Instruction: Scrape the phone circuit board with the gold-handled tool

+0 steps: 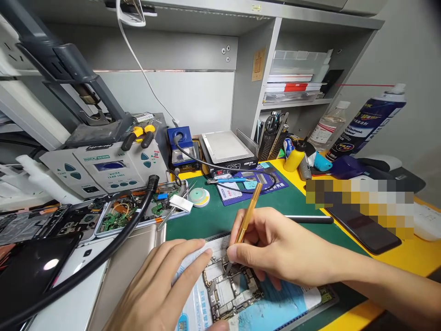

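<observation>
A phone circuit board [225, 294] with silver shields and dark chips lies flat on a blue-and-white printed work pad [292, 303]. My right hand [265, 248] grips a gold-handled hobby knife [248, 216] like a pen. The knife's thin tip points down at the upper part of the board; whether it touches cannot be made out. To the left of the board, my left hand [165, 285] lies with fingers stretched out, its fingertips by the board's upper left edge. No object shows in the left hand.
A black hose [127, 234] arcs across the left side from a grey rework station [106, 168]. Phones and a tray of circuit boards [144, 214] lie at left. Behind sit a solder reel [199, 196] and a heating plate [227, 147]. A dark phone [365, 225] lies right.
</observation>
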`<state>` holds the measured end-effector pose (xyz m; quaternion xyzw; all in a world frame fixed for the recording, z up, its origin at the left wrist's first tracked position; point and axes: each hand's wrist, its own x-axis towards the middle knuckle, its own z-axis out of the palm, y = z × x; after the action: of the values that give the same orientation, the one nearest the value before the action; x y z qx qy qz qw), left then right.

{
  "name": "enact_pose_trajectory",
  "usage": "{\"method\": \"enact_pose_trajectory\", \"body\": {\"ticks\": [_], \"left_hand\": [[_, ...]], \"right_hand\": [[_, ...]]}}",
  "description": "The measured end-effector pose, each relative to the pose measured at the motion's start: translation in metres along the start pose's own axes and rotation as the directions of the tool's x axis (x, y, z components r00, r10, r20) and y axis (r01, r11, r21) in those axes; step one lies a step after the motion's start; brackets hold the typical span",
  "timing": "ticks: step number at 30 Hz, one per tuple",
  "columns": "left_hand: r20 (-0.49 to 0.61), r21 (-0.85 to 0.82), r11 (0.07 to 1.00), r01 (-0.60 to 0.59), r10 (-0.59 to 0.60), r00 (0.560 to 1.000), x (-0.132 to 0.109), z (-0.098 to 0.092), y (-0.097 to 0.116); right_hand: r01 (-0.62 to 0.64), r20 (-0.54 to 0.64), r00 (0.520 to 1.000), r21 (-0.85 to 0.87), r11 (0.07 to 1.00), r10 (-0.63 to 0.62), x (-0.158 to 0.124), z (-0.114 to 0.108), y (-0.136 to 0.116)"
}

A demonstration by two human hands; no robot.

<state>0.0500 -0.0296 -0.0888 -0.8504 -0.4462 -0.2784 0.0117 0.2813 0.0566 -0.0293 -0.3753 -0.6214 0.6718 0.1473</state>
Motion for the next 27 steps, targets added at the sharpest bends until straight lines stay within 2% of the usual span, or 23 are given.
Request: {"method": "enact_pose_trajectory", "body": {"ticks": [12, 16, 20, 27], "left_hand": [[0.001, 0.025, 0.999, -0.037, 0.037, 0.999, 0.000, -0.001, -0.001], [-0.008, 0.045, 0.998, -0.046, 0.046, 0.999, 0.000, 0.000, -0.001], [-0.014, 0.069, 0.994, -0.083, 0.084, 0.996, -0.002, 0.000, -0.006], [-0.028, 0.058, 0.994, -0.098, 0.100, 0.995, 0.000, 0.001, -0.006]], "right_hand": [[-0.002, -0.006, 1.000, -0.015, 1.000, 0.002, -0.003, 0.002, -0.001], [0.045, -0.023, 0.999, -0.033, 0.998, -0.045, -0.008, 0.006, -0.001], [0.119, -0.057, 0.990, -0.180, 0.976, -0.131, -0.012, 0.007, 0.002], [0.220, -0.029, 0.966, -0.420, 0.880, -0.255, -0.014, 0.006, 0.002]]}}
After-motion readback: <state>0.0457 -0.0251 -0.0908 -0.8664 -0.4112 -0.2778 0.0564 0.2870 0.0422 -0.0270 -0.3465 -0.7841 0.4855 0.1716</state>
